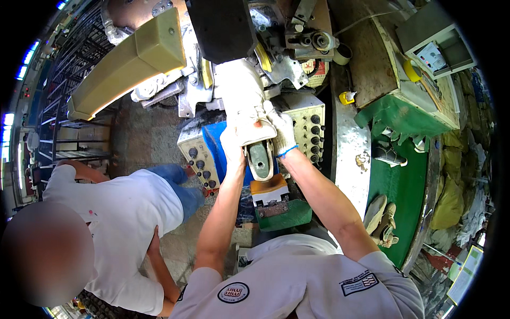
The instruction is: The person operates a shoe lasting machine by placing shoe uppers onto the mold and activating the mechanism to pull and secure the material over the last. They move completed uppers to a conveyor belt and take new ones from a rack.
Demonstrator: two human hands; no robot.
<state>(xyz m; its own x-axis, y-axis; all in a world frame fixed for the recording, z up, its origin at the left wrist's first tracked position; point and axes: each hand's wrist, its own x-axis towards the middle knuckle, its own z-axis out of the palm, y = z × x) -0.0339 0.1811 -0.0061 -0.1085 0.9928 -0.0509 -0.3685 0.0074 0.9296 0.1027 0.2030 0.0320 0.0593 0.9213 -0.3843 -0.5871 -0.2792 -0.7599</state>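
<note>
Both my hands wear white knit gloves and grip a pale shoe upper [256,134] pulled over a green shoe last [260,161]. The last's top, with a round hole in it, faces up between my wrists. My left hand [232,143] is closed on the left side of the upper. On the other side, my right hand [282,127] is closed around it, its thumb and fingers near the front. The toe end points away from me beneath the machine's dark head [220,29], next to its metal clamps [199,80]; the toe itself is hard to make out in the glare.
Knobbed control panels [308,125] flank my hands. Below the last is a brown pad [269,184] on a bracket. A tan machine cover [127,61] juts out left, where a co-worker in a white shirt [127,212] stands close. Shoes [389,154] lie on a green shelf [396,191] at right.
</note>
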